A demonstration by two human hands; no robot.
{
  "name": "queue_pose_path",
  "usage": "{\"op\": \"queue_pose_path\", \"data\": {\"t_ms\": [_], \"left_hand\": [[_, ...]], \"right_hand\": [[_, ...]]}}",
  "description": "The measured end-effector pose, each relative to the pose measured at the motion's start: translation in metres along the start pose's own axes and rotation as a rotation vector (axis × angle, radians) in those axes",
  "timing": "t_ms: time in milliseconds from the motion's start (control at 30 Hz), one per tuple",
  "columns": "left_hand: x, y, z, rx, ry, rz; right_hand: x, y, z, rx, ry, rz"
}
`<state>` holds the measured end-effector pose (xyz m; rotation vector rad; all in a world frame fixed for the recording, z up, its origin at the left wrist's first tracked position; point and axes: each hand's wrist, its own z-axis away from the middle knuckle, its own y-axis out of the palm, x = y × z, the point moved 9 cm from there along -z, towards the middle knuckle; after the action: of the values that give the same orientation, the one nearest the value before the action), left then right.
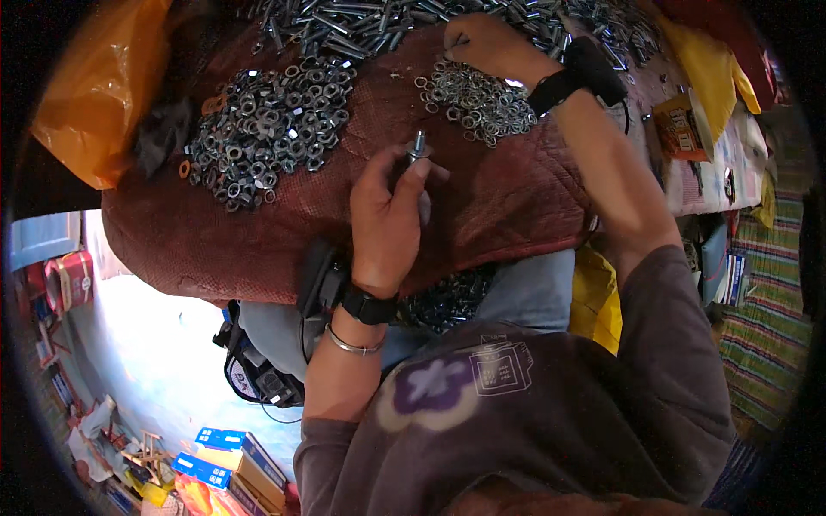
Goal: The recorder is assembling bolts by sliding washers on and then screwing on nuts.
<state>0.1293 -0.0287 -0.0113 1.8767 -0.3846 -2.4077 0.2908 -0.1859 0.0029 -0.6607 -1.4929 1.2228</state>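
Note:
My left hand (pixel 385 215) is raised over the near middle of the maroon cloth, its thumb and fingers closed on a metal bolt (pixel 419 143). The threaded end points up out of the grip; the fingers hide its lower part. Farther back, my right hand (pixel 490 45) reaches between a pile of thin ring washers (pixel 482 99) and a heap of long bolts (pixel 366 30). Its fingers are curled closed, and whatever they may hold is hidden. To the left of the washers lies a broad pile of hex nuts (pixel 280 129).
The quilted maroon cloth (pixel 499 193) covers the work surface. More dark metal pieces (pixel 447 301) lie below its front edge, between my legs. An orange plastic bag (pixel 103 95) hangs at the left; a small brown packet (pixel 682 127) stands at the right. Boxes (pixel 228 464) are on the floor.

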Motion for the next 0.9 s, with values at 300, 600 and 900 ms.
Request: {"op": "queue_pose_path", "data": {"t_ms": [300, 600, 900], "left_hand": [[0.004, 0.0, -0.002, -0.012, -0.006, 0.067], [0.001, -0.01, -0.001, -0.057, -0.003, -0.062], [-0.02, -0.01, 0.004, -0.123, 0.202, -0.273]], "right_hand": [[0.003, -0.002, 0.001, -0.008, -0.06, 0.083], [0.086, -0.026, 0.058, -0.112, -0.265, -0.385], [0.112, 0.004, 0.085, 0.185, -0.144, -0.631]]}}
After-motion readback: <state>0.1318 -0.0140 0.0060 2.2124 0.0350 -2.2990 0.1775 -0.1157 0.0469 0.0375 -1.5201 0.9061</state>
